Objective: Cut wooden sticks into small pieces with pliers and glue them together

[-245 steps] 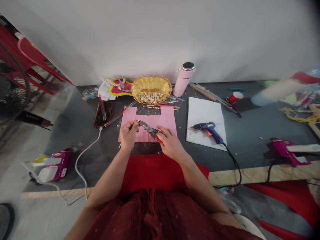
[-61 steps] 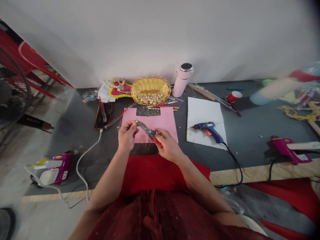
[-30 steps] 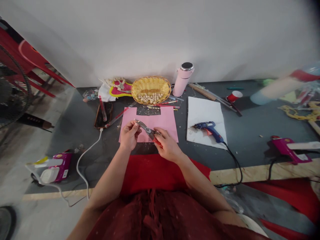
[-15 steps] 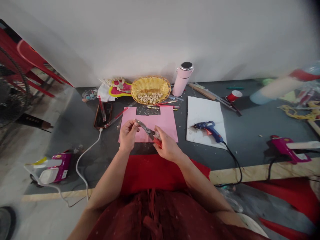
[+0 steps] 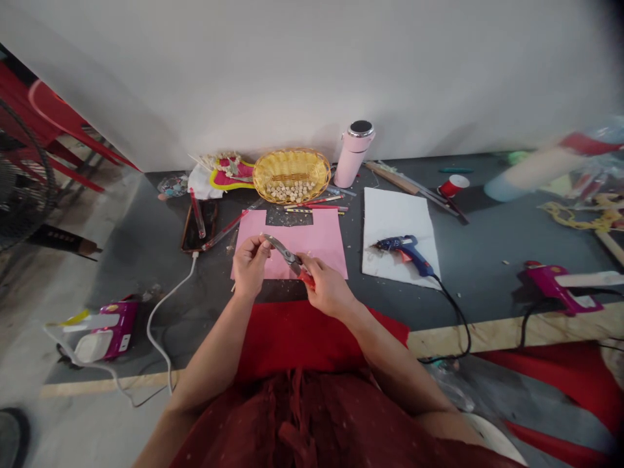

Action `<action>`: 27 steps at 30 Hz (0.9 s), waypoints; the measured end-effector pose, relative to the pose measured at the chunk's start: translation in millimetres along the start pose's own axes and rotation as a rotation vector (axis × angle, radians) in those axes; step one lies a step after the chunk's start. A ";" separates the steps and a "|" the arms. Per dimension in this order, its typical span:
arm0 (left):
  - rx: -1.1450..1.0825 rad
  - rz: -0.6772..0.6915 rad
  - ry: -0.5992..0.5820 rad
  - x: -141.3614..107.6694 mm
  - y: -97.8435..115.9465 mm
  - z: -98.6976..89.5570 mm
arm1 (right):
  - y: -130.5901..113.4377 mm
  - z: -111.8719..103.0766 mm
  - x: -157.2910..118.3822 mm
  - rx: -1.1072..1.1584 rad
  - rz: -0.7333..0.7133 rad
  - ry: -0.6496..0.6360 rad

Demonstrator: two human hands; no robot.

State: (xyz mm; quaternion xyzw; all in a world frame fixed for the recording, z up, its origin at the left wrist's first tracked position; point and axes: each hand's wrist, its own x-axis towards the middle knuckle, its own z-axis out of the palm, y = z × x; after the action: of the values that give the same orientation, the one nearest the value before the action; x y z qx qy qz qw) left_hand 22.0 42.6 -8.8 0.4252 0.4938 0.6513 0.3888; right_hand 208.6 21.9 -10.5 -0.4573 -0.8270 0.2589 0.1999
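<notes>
My right hand point(image 5: 327, 281) is wrapped round the red handles of a pair of pruning shears point(image 5: 287, 255), whose grey blades point up and left. At the blade tips, my left hand point(image 5: 251, 263) is closed in a pinch on a small pale piece, mostly hidden by the fingers. Both hands are above a pink sheet of paper point(image 5: 329, 237) lying on the dark table. Beyond it, a yellow wicker basket point(image 5: 292, 159) holds many small pale pieces. A small light stick lies by my left wrist.
To the right, a blue glue gun point(image 5: 407, 250) rests on a white board point(image 5: 397, 211). A pink flask point(image 5: 351, 156) stands behind. Left are a phone point(image 5: 207, 218) with a white cable and a purple power socket point(image 5: 121, 328); another purple socket point(image 5: 550, 289) sits far right.
The fingers of my right hand have shifted on the handles, and the shears look more closed. A small light stick now shows beside my left wrist. My left hand has hardly moved.
</notes>
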 end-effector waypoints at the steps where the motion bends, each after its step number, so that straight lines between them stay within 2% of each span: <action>1: -0.011 -0.001 -0.006 0.2 -0.1 -0.2 | 0.0 -0.5 0.2 0.023 -0.005 -0.003; 6: -0.005 -0.013 -0.015 1.3 -2.0 -2.1 | 2.6 -2.0 1.4 0.129 -0.023 -0.014; 12: 0.097 0.034 0.037 1.2 -2.2 -3.6 | 8.2 -0.4 2.5 0.054 -0.076 0.015; 22: -0.025 -0.036 0.037 2.8 -6.8 -4.4 | 9.4 0.1 3.3 -0.003 -0.154 0.035; 27: -0.022 -0.027 0.031 3.1 -5.3 -4.6 | 10.5 1.4 4.2 0.003 -0.177 0.059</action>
State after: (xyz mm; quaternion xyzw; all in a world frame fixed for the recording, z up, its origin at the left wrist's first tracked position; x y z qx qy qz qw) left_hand 17.1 45.2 -14.1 0.4043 0.4982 0.6578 0.3944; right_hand 212.5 29.9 -17.6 -0.3894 -0.8575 0.2280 0.2472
